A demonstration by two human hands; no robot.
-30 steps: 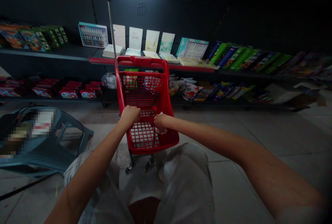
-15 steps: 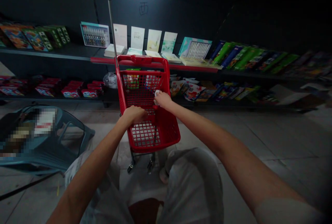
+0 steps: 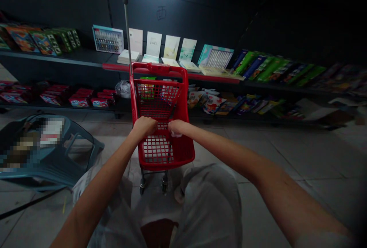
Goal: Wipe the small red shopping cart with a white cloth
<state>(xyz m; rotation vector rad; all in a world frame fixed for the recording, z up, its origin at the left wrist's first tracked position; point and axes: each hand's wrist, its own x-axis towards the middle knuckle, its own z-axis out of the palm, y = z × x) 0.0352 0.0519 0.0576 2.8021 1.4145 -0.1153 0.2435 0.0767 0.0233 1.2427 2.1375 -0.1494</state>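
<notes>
A small red shopping cart (image 3: 183, 148) with mesh walls stands on the tiled floor in front of my knees. My left hand (image 3: 145, 126) is closed on the cart's near edge. My right hand (image 3: 175, 126) is closed round a small white cloth (image 3: 174, 134) and presses it on the cart's inside, close beside my left hand. A thin metal pole (image 3: 127, 33) rises from the cart's far left corner.
Dark two-level shelves (image 3: 86, 57) run along the wall behind the cart, holding books, cards and coloured boxes. A grey-blue plastic chair (image 3: 77, 156) stands at the left. Bare floor tiles (image 3: 286, 152) spread to the right.
My right hand went up to the cart's far mesh wall with the cloth, then came back down beside my left hand. My left hand kept its grip.
</notes>
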